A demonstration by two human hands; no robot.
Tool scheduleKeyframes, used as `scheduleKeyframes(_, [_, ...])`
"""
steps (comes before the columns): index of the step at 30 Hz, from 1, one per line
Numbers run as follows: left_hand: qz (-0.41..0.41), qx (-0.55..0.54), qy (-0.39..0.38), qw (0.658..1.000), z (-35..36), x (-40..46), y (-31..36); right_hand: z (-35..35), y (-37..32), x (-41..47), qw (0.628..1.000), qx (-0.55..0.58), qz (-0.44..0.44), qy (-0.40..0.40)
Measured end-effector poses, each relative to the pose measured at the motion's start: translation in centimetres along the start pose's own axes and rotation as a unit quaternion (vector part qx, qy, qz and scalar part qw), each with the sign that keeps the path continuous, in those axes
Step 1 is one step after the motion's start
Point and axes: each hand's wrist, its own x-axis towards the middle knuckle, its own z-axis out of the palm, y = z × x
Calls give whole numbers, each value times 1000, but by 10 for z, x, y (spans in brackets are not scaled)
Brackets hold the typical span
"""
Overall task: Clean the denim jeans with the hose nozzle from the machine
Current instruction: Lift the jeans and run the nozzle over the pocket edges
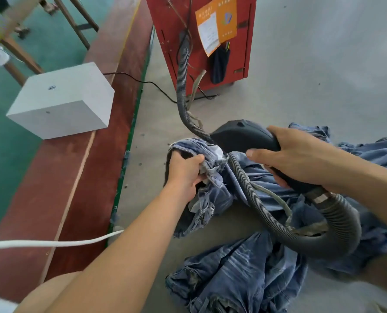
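Left hand (184,171) is gripping a bunched fold of the denim jeans (213,177), which are lying on the grey table (301,75). Right hand (294,157) is grasping the black hose nozzle (240,136), its head just beside the held fold.

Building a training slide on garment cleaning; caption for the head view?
Left hand grips bunched denim jeans while right hand holds the black hose nozzle against them.
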Motion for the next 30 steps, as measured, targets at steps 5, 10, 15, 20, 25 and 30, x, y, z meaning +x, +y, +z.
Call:
scheduleKeyframes(5, [-49, -32, 53, 997, -3, 7, 2, 2, 6, 1, 1000, -10, 7, -7])
scheduleKeyframes(10, [-113, 70, 81, 988, -12, 14, -23, 3, 8, 1, 1000, -16, 9, -13])
scheduleKeyframes(15, [-44, 99, 121, 987, -20, 16, -16, 7, 7, 0, 997, -64, 13, -33])
scheduleKeyframes(20, [-93, -85, -5, 992, -18, 0, 15, 9, 7, -4, 996, -62, 21, -53])
scheduleKeyframes(25, [-104, -169, -109, 974, -14, -15, 31, 14, 0, -10, 995, -34, 20, -87])
scheduleKeyframes(30, [-123, -141, -146, 972, -5, -27, 24, 17, -10, 7, 999, 25, 13, 25])
